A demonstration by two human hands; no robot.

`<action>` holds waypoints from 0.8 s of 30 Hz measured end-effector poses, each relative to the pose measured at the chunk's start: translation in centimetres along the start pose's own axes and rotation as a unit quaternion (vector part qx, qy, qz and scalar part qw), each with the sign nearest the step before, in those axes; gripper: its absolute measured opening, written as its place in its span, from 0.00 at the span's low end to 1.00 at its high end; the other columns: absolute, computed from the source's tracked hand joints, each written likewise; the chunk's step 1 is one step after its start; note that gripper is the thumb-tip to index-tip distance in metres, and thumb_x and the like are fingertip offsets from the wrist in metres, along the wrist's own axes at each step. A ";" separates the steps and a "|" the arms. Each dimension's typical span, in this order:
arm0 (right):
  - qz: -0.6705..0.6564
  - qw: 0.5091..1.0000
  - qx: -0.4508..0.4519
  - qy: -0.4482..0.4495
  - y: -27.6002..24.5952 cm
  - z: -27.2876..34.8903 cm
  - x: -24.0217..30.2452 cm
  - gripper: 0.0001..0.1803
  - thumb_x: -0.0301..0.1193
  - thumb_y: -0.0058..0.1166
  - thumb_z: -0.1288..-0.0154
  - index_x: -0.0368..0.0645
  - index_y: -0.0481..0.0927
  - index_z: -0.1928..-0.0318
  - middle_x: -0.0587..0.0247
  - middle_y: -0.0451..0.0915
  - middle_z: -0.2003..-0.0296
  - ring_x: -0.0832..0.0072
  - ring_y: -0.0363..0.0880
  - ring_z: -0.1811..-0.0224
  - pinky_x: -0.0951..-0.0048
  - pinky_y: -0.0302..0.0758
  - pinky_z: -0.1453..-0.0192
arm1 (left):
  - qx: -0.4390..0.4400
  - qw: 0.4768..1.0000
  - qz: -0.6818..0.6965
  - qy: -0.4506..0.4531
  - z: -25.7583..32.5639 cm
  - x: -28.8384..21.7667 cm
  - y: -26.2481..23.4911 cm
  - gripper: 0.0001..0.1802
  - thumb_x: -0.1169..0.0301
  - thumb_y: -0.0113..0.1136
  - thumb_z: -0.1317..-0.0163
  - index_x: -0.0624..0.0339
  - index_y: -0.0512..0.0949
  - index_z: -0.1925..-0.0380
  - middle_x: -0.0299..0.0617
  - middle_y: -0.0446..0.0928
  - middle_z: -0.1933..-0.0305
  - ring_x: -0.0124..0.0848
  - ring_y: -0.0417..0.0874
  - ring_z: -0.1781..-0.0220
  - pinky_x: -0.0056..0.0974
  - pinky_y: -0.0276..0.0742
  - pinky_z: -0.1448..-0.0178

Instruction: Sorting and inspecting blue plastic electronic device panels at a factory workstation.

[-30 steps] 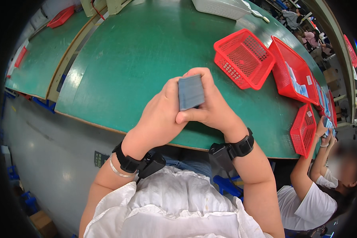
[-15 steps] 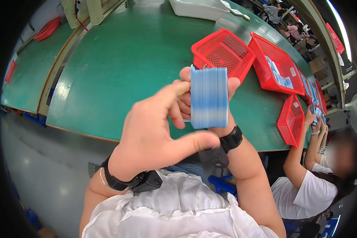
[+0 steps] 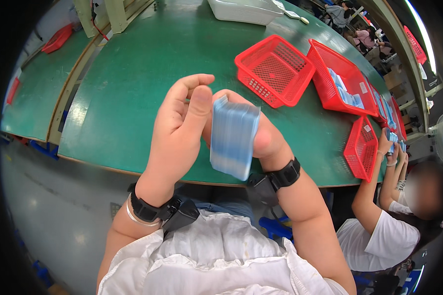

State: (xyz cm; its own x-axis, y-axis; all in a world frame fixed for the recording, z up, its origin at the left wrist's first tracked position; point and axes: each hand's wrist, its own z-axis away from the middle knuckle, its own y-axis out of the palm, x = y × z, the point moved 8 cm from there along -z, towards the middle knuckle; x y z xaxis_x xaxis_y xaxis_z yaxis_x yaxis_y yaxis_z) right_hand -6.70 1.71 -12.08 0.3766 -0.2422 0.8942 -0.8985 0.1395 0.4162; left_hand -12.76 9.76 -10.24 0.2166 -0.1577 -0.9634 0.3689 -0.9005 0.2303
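at the upper left of the frame, a red basket is seen on a separate green surface. the wide green tabletop is spread across the middle of the frame. at the lower left of centre, a silver bracelet and a black wrist strap are worn below the left hand. this hand is held open just left of centre, thumb and fingers pointed upward; whether the stack beside it is touched cannot be told. at the centre, a stack of thin blue cards, slightly blurred and tilted, is held above the near edge of the tabletop. it is gripped by the right hand, with the thumb side set along its right. a second black wrist strap is worn there. at the top, a white plastic bin is placed, with a brush beside it. right of centre, a red mesh basket is set near a larger red basket, in which blue-and-white pieces are held. farther right, a small red basket is placed near a co-worker's hands, by which blue pieces are held.
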 end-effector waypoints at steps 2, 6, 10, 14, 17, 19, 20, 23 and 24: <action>-0.015 1.000 0.005 -0.002 0.6 0.1 0.2 0.50 0.51 0.80 0.63 0.44 0.68 0.42 0.66 0.74 0.51 0.75 0.75 0.48 0.71 0.75 0.47 | 0.008 0.999 0.042 -0.002 0.8 0.2 -0.4 0.41 0.43 0.60 0.37 0.66 0.64 0.37 0.42 0.69 0.52 0.28 0.72 0.54 0.36 0.75 0.50; 0.218 0.975 -0.017 -0.042 1.5 0.1 1.0 0.40 0.36 0.82 0.63 0.44 0.73 0.48 0.68 0.74 0.53 0.76 0.75 0.51 0.71 0.73 0.46 | 0.130 0.984 -0.095 0.079 2.3 0.7 -0.1 0.51 0.33 0.49 0.38 0.64 0.55 0.30 0.46 0.58 0.37 0.40 0.66 0.37 0.42 0.65 0.33; 0.420 0.888 -0.084 -0.168 1.8 0.3 2.6 0.39 0.39 0.81 0.64 0.44 0.74 0.50 0.65 0.76 0.55 0.71 0.77 0.54 0.70 0.74 0.48 | 0.171 0.981 -0.009 0.089 3.3 2.3 -0.1 0.55 0.32 0.46 0.38 0.64 0.45 0.27 0.48 0.56 0.33 0.41 0.60 0.29 0.43 0.59 0.28; 0.465 0.861 -0.147 -0.145 1.2 0.4 2.3 0.42 0.46 0.81 0.67 0.43 0.74 0.51 0.61 0.78 0.57 0.66 0.78 0.55 0.67 0.76 0.51 | 0.202 0.979 0.037 0.010 3.3 3.4 0.8 0.55 0.31 0.38 0.36 0.65 0.38 0.26 0.49 0.54 0.30 0.40 0.57 0.26 0.43 0.57 0.27; 0.515 0.824 -0.170 -0.167 0.8 0.7 2.3 0.47 0.54 0.79 0.69 0.40 0.73 0.51 0.57 0.78 0.59 0.63 0.78 0.57 0.66 0.76 0.54 | 0.153 0.987 0.051 -0.017 3.2 4.1 0.6 0.53 0.31 0.32 0.35 0.66 0.45 0.28 0.48 0.63 0.35 0.38 0.67 0.32 0.40 0.64 0.30; 0.508 0.833 -0.188 -0.114 0.3 0.7 1.6 0.50 0.59 0.76 0.69 0.37 0.72 0.51 0.55 0.78 0.60 0.61 0.78 0.59 0.65 0.77 0.55 | 0.155 0.984 0.068 -0.048 2.7 4.2 0.6 0.52 0.30 0.32 0.36 0.66 0.49 0.30 0.47 0.67 0.39 0.37 0.72 0.38 0.39 0.70 0.36; 0.498 0.840 -0.205 -0.061 -0.4 0.7 1.0 0.53 0.64 0.74 0.69 0.34 0.71 0.52 0.52 0.78 0.62 0.60 0.79 0.60 0.65 0.77 0.56 | 0.156 0.981 0.086 -0.079 2.5 4.6 0.7 0.51 0.29 0.31 0.37 0.67 0.54 0.32 0.47 0.71 0.44 0.35 0.77 0.44 0.37 0.75 0.41; 0.557 0.798 -0.224 -0.048 -1.1 0.9 0.7 0.56 0.69 0.70 0.67 0.36 0.67 0.51 0.56 0.79 0.65 0.70 0.81 0.70 0.70 0.79 0.67 | 0.141 0.974 0.113 -0.135 2.2 5.8 1.1 0.52 0.27 0.33 0.40 0.67 0.61 0.37 0.45 0.74 0.52 0.32 0.82 0.55 0.36 0.82 0.57; 0.555 0.799 -0.226 -0.047 -1.0 1.0 0.8 0.56 0.69 0.70 0.67 0.36 0.67 0.51 0.56 0.79 0.65 0.70 0.81 0.70 0.70 0.79 0.67 | 0.142 0.974 0.112 -0.137 2.2 5.9 1.1 0.52 0.27 0.33 0.40 0.67 0.61 0.37 0.45 0.74 0.52 0.32 0.82 0.55 0.36 0.82 0.57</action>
State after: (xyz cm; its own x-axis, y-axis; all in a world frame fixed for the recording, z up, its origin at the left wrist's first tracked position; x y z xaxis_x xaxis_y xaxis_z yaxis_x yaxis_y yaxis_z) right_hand -5.74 0.41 -11.91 -0.6339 0.2043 0.7459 -0.4854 0.6457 -0.5894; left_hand -13.05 6.93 -16.00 -0.0016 -0.4309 -0.9024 0.0673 -0.9004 0.4298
